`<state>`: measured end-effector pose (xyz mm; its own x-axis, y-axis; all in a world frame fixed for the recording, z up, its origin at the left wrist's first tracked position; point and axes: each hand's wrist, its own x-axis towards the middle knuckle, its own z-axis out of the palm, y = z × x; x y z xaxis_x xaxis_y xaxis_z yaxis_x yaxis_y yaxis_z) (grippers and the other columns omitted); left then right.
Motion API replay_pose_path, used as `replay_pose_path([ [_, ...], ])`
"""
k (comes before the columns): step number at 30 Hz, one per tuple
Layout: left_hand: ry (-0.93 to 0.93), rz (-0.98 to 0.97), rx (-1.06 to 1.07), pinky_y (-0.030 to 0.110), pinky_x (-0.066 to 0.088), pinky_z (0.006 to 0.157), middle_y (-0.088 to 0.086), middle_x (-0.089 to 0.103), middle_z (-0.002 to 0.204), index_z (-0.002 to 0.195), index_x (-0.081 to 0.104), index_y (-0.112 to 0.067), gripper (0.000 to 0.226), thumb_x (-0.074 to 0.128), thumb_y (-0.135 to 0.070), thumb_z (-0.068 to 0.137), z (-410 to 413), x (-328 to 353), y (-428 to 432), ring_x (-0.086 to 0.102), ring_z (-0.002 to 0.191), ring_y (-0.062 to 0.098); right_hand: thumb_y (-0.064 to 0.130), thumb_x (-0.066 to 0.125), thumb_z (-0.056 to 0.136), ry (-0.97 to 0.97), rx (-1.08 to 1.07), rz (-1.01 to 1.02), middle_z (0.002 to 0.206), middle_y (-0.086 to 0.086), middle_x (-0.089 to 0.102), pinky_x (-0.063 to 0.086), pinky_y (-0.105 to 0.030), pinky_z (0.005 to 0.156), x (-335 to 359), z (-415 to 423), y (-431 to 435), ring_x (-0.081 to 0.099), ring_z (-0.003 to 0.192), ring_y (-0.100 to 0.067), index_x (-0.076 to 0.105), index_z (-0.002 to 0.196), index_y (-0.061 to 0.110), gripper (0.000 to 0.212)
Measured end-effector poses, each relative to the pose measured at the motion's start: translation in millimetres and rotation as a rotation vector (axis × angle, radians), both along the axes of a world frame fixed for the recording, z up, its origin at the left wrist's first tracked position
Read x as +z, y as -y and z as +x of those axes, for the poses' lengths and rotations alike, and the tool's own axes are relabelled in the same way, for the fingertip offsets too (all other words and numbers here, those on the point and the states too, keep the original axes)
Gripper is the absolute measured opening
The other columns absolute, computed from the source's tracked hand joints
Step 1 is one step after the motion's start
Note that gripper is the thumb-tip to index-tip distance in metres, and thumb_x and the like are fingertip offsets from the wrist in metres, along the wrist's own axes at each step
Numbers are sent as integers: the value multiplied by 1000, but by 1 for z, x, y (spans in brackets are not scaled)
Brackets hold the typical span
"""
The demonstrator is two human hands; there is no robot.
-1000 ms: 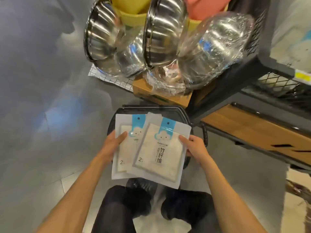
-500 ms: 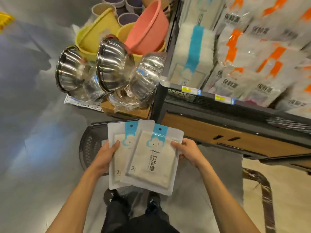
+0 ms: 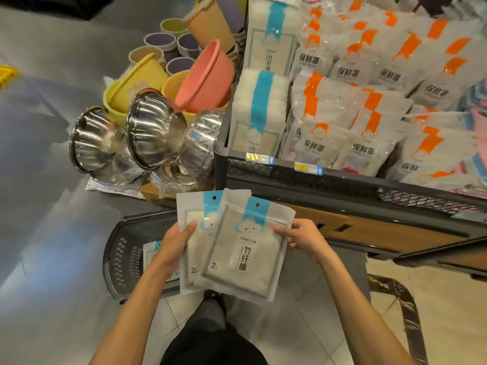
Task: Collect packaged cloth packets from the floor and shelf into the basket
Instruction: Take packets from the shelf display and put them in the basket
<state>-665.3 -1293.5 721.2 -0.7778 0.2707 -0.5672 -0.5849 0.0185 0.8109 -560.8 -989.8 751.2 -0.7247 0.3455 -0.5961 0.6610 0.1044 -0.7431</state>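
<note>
Two cloth packets (image 3: pixel 232 262) are held fanned out in front of the person, above the dark basket (image 3: pixel 118 259) that stands on the floor (image 3: pixel 52 233). The front packet (image 3: pixel 247 248) lies over the right half of the back packet (image 3: pixel 187 209), and both are upright with the blue strip on top. The left hand (image 3: pixel 171 248) grips the left edge of the back packet: its thumb (image 3: pixel 190 227) lies flat on the face, and the other fingers go behind, where I cannot see them. The right hand (image 3: pixel 305 239) grips the right edge of the front packet in the same manner, with the thumb (image 3: pixel 281 230) on the face near the upper corner and the other fingers curled behind. So both hands are closed around the packets, each on its own side. Inside the basket one more packet (image 3: pixel 150 252) lies flat, partly covered by the left wrist. Just to the right is a shelf (image 3: pixel 303 180) with a stack of packets of the same kind (image 3: pixel 259 111) and many bags with orange marks (image 3: pixel 363 111). Left of the shelf are steel bowls (image 3: pixel 155 130) in plastic wrap, and behind them yellow and pink plastic basins (image 3: pixel 208 75).
</note>
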Motion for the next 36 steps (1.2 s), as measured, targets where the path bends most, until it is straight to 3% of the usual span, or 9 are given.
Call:
replay_pose_path([
  [10, -33, 56, 9, 47, 55, 93, 9, 74, 115, 125, 63, -13, 27, 58, -23, 101, -54, 9, -38, 71, 107, 27, 26, 75, 88, -115, 54, 23, 94, 7, 77, 60, -34, 79, 30, -59, -38, 73, 90, -11, 75, 101, 20, 15],
  [15, -53, 43, 33, 43, 57, 86, 10, 75, 112, 120, 65, -11, 24, 58, -23, 101, -96, 14, -43, 72, 103, 26, 19, 72, 90, -163, 82, 75, 82, 5, 73, 51, -19, 53, 44, -98, -53, 62, 56, 0, 72, 97, 15, 8],
  [21, -79, 12, 117, 40, 58, 81, 8, 77, 107, 119, 66, -14, 23, 57, -25, 102, -149, 6, -39, 74, 97, 23, 21, 75, 88, -223, 20, 30, 95, -1, 78, 55, -23, 62, 49, -150, -82, 74, 86, -16, 71, 110, 10, 24],
  [26, -106, -16, 162, 42, 57, 84, 9, 76, 110, 125, 64, -13, 26, 56, -23, 102, -178, 1, -29, 72, 101, 26, 19, 77, 86, -332, -57, 119, 74, 4, 76, 53, -22, 55, 70, -185, -110, 71, 67, -9, 71, 99, 13, 15],
  [31, -122, -51, 167, 44, 57, 85, 9, 76, 110, 128, 63, -13, 30, 58, -26, 101, -196, -3, -17, 72, 102, 29, 12, 77, 85, -449, -98, 187, 71, 5, 73, 51, -17, 52, 95, -215, -129, 67, 59, -2, 71, 95, 12, 11],
  [36, -131, -38, 176, 46, 57, 86, 9, 76, 110, 126, 64, -14, 29, 59, -27, 101, -208, 1, -17, 73, 102, 28, 13, 80, 83, -528, -134, 235, 81, -5, 75, 59, -34, 66, 103, -250, -134, 70, 69, -16, 73, 92, 15, 12],
])
